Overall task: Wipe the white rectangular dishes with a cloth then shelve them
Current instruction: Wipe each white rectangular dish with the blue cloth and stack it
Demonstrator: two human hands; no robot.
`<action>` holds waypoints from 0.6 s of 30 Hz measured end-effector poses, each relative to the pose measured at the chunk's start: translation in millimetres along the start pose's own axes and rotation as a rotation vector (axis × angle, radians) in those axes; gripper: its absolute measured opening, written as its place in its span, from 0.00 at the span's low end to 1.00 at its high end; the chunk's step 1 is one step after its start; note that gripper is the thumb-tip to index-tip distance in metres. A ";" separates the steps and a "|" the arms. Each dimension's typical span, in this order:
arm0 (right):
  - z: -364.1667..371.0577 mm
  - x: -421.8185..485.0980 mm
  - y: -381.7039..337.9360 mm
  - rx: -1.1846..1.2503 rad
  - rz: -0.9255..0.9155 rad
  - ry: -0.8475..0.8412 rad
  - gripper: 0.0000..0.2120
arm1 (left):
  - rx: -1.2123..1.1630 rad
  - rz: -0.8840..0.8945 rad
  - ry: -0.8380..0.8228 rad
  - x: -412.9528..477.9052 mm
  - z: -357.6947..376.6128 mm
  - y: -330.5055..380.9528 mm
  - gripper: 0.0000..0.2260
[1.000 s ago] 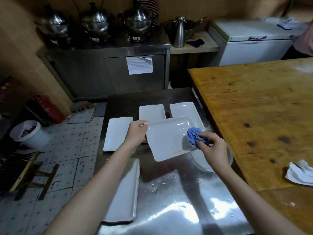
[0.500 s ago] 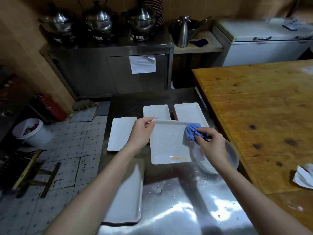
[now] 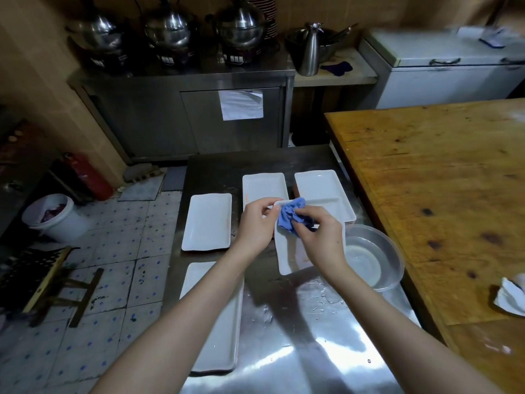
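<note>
From my seat I see the left hand [image 3: 255, 223] clamped on the far left corner of the held dish [image 3: 287, 257], fingers curled round its rim. The right hand [image 3: 321, 237] is bunched round the blue cloth [image 3: 289, 216] and presses it onto the far left part of that dish, so the cloth touches the white surface just beside the left fingertips. The held dish is white and rectangular, its long side running away from me, over the steel counter [image 3: 298, 351]; whether its near edge rests on the metal I cannot tell.

Four more white rectangular dishes lie flat on the counter: the far-left dish [image 3: 207, 223] just beside the left hand; the far-middle dish [image 3: 264, 186] and the far-right dish [image 3: 318, 186] side by side beyond both hands, the held dish's far end overlapping them in my view; the near-left dish [image 3: 221, 336] partly under the left forearm, along the counter's left edge.

A clear bowl [image 3: 375, 260] stands just right of the held dish, close against the wooden table [image 3: 426, 194]; droplets [image 3: 321, 301] speckle the steel near it; on the table's near right lies a crumpled white paper [image 3: 511, 297].

Beyond the counter — a steel cabinet [image 3: 170, 118] carrying three domed pots [image 3: 170, 32]; to its right a metal jug [image 3: 309, 52] and a white chest freezer [image 3: 454, 75]; on the tiled floor [image 3: 113, 251] to my left, a white bucket [image 3: 54, 220] and a red extinguisher [image 3: 91, 177].
</note>
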State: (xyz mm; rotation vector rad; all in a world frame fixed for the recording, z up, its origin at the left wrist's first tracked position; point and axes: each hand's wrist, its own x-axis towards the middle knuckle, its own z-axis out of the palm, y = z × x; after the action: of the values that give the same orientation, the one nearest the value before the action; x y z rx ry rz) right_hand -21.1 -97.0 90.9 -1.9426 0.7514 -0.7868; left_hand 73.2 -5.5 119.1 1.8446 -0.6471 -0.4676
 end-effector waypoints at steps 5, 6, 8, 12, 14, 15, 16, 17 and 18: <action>-7.6 1.3 6.0 -0.031 -0.041 -0.023 0.11 | -0.013 -0.016 -0.010 -1.1 1.6 -1.0 0.08; -11.0 3.0 8.7 -0.037 -0.044 -0.015 0.11 | -0.010 -0.021 -0.009 -1.3 1.2 -0.6 0.08; -19.5 7.2 14.6 -0.048 -0.011 0.020 0.11 | -0.013 -0.029 -0.002 -1.7 0.2 0.6 0.07; -40.8 16.7 28.0 -0.096 0.072 0.086 0.12 | -0.044 -0.019 0.015 -3.3 -5.6 2.2 0.06; -50.3 20.0 32.5 -0.118 0.097 0.102 0.12 | -0.055 -0.014 0.028 -3.5 -9.0 0.5 0.07; -53.6 21.2 34.0 -0.125 0.101 0.111 0.12 | -0.056 -0.013 0.035 -3.7 -9.9 -0.2 0.08; -55.8 22.0 34.9 -0.131 0.100 0.117 0.12 | -0.058 -0.014 0.042 -4.1 -10.5 -0.4 0.08; -56.5 22.5 35.2 -0.134 0.100 0.120 0.12 | -0.063 -0.015 0.047 -4.3 -10.5 -0.6 0.08; -55.5 22.5 34.6 -0.134 0.104 0.120 0.12 | -0.070 -0.016 0.051 -4.7 -10.1 -0.4 0.08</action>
State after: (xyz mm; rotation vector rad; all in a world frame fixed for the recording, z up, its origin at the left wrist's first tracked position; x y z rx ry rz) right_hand -56.3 -156.4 88.2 -1.9703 0.9921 -0.8127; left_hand 75.6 4.8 122.3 1.7908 -0.5751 -0.4471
